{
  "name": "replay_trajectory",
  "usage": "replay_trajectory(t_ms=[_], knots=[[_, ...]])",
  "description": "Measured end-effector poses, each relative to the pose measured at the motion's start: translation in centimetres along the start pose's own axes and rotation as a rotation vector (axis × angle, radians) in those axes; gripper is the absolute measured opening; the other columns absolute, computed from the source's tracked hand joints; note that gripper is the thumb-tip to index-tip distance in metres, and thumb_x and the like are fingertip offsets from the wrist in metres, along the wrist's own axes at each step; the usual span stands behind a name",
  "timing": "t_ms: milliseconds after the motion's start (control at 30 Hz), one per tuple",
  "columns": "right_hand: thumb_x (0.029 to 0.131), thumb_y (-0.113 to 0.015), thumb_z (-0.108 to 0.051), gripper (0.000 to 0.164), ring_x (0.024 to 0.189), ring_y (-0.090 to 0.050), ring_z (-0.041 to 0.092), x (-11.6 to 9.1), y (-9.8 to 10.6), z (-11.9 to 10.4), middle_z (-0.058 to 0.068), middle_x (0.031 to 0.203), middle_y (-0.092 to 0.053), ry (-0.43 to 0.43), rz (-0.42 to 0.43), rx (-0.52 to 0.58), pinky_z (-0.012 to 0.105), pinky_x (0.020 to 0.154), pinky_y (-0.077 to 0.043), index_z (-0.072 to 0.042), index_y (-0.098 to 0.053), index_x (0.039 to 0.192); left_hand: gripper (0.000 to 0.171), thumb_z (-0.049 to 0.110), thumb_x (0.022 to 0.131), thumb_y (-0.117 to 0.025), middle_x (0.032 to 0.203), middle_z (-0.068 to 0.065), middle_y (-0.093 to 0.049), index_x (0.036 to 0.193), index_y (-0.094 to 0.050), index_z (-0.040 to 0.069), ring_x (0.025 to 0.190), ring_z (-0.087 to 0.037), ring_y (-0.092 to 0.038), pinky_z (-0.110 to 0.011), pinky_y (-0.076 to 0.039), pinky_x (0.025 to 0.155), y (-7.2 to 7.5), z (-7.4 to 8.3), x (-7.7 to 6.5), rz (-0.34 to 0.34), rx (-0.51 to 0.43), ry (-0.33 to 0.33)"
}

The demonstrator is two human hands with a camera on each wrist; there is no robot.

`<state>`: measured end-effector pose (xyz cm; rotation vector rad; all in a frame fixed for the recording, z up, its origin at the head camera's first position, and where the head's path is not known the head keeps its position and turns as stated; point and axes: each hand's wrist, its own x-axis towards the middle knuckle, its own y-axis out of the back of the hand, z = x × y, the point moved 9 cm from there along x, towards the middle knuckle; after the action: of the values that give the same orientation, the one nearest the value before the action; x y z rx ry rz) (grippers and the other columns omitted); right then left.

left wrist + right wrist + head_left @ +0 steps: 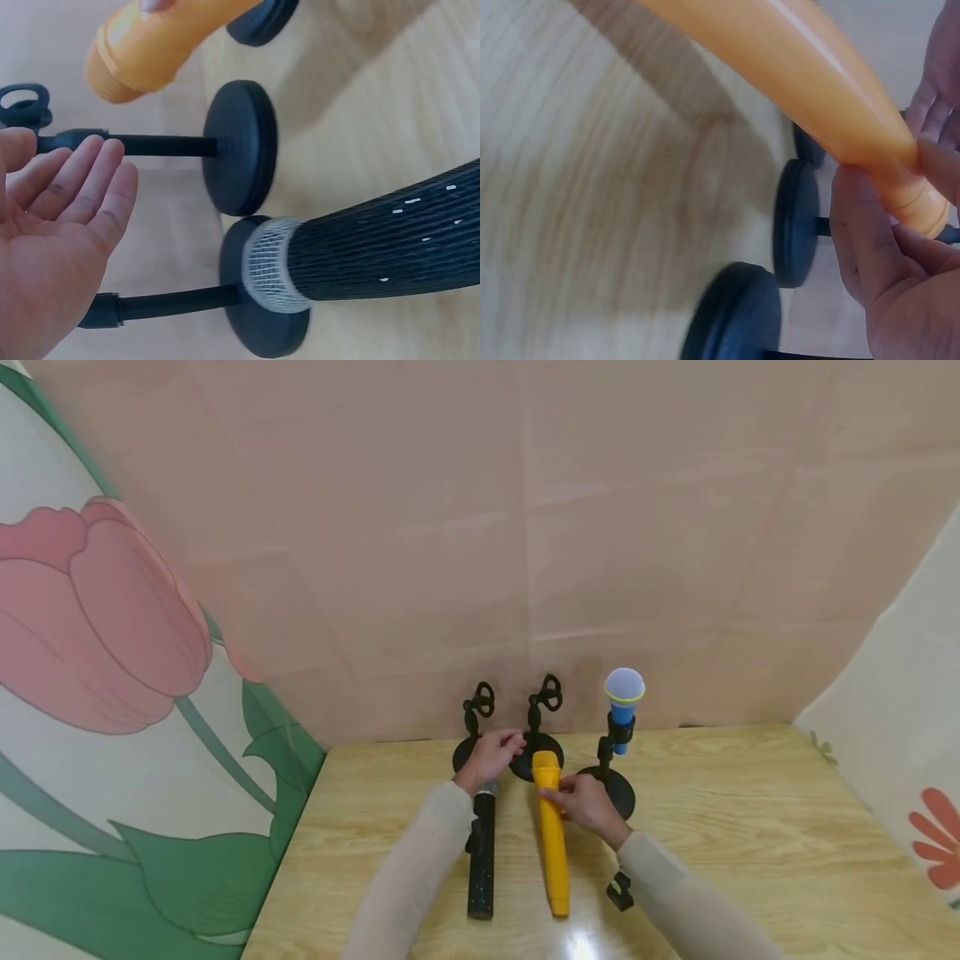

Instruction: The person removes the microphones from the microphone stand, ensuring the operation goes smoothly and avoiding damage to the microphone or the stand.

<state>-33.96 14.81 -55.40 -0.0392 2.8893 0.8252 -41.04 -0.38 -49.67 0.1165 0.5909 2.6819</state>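
My right hand (594, 806) pinches a yellow microphone (553, 852) between thumb and fingers near its head. In the right wrist view the microphone slants above the table, its shadow below. My left hand (491, 757) is beside the middle black microphone stand (535, 718), fingers loosely extended. In the left wrist view the fingertips (112, 150) overlap that stand's post; whether they touch it I cannot tell. A black microphone (482, 868) with a silver mesh head lies in front of the left stand (471, 722). The right stand (606, 768) holds a blue microphone (622, 697) upright.
The stands have round black bases and stand in a row on the light wooden table (735, 827). Behind them rises a pinkish covered wall (420, 568). A panel with a painted tulip (112, 610) borders the left side, and a white wall (915, 693) the right.
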Motion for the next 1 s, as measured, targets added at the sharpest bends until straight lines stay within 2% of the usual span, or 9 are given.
replay_trajectory(t_ms=[167, 333, 467, 667, 1000], knots=[[0.092, -0.074, -0.031, 0.031, 0.064, -0.065, 0.021, 0.7, -0.8, 1.4, 0.004, 0.07, -0.064, -0.05, 0.014, -0.059, 0.028, 0.055, -0.053, -0.002, -0.071, 0.084, 0.037, 0.023, 0.106, -0.053, 0.115, -0.013, -0.071, 0.134, -0.061, 0.0, 0.106, -0.025, -0.067, -0.039, -0.052, 0.095, -0.4, -1.4, -0.8, 0.014, 0.068, 0.017], [0.091, -0.073, -0.039, 0.037, 0.058, -0.057, 0.016, 1.2, -1.5, 2.6, 0.003, 0.064, -0.062, -0.078, 0.019, -0.136, 0.024, 0.051, -0.044, -0.003, -0.072, 0.08, 0.034, 0.025, 0.105, -0.054, 0.112, -0.004, -0.072, 0.131, -0.065, 0.006, 0.103, -0.017, -0.067, -0.035, -0.053, 0.093, -0.6, -2.7, -1.8, 0.027, 0.116, 0.021], [0.091, -0.072, -0.041, 0.039, 0.055, -0.053, 0.014, 1.5, -1.9, 3.2, 0.002, 0.06, -0.059, -0.083, 0.024, -0.168, 0.023, 0.049, -0.04, -0.004, -0.072, 0.077, 0.032, 0.023, 0.104, -0.055, 0.109, -0.004, -0.073, 0.127, -0.067, 0.005, 0.098, -0.016, -0.068, -0.032, -0.055, 0.087, -1.1, -3.5, -2.5, 0.022, 0.097, 0.008], [0.091, -0.073, -0.04, 0.039, 0.053, -0.054, 0.015, 1.7, -2.5, 3.8, 0.002, 0.059, -0.059, -0.096, 0.028, -0.173, 0.023, 0.048, -0.041, -0.004, -0.072, 0.076, 0.029, 0.019, 0.104, -0.056, 0.109, -0.005, -0.073, 0.124, -0.068, 0.003, 0.096, -0.016, -0.068, -0.03, -0.055, 0.085, -1.5, -4.3, -3.6, 0.014, 0.08, -0.007], [0.093, -0.069, -0.044, 0.045, 0.058, -0.057, 0.016, 1.4, -2.8, 3.9, 0.004, 0.067, -0.063, -0.137, 0.001, -0.167, 0.024, 0.052, -0.045, 0.0, -0.074, 0.09, 0.027, 0.019, 0.103, -0.057, 0.107, -0.006, -0.073, 0.122, -0.069, 0.003, 0.095, -0.017, -0.069, -0.031, -0.056, 0.085, -1.5, -4.7, -4.3, 0.019, 0.011, -0.004]])
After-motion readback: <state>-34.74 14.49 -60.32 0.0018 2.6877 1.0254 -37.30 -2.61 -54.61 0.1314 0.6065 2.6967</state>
